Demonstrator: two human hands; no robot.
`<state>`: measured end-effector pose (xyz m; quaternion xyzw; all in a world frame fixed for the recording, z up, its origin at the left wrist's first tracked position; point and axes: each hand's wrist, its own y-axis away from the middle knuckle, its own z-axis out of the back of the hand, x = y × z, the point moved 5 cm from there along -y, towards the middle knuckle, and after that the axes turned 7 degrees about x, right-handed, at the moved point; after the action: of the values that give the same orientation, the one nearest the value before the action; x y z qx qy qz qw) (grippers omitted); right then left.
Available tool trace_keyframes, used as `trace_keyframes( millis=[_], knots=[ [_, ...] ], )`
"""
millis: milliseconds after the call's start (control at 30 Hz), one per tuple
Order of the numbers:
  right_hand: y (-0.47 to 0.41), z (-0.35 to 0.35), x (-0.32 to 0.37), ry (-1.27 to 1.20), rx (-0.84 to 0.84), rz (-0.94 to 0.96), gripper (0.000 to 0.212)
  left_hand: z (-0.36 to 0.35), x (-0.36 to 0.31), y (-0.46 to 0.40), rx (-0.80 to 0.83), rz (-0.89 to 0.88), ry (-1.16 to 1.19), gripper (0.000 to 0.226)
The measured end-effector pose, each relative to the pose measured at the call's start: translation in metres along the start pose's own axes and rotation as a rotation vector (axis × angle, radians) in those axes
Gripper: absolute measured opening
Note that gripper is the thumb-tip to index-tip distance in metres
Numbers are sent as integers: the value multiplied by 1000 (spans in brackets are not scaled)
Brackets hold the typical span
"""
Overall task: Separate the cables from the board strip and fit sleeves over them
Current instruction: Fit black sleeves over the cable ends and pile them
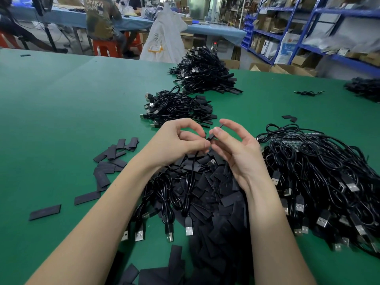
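Note:
My left hand [181,142] pinches a thin black cable [190,177] near its top end, and the cable hangs down to a USB plug [189,227] lying on the green table. My right hand [234,147] pinches a small black piece [213,135] at that cable's top end, between thumb and forefinger, with the other fingers spread. Both hands hover above a heap of flat black sleeves [218,202]. To the right lies a big bundle of cables [320,173] still joined to a board strip [296,140].
Two piles of sleeved cables [176,105] [203,73] sit further back on the green table [61,112]. Loose sleeves [109,161] are scattered on the left. More cables [364,89] lie far right. A person on a red stool and blue shelves stand beyond the table.

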<state>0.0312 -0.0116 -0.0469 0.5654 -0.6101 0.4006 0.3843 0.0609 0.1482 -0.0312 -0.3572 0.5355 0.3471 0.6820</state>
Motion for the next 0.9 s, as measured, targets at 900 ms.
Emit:
trace_keyframes(
  millis=[900],
  knots=[
    [-2, 4, -3, -65, -178, 68, 19, -5, 9, 2, 221, 204, -178, 13]
  ],
)
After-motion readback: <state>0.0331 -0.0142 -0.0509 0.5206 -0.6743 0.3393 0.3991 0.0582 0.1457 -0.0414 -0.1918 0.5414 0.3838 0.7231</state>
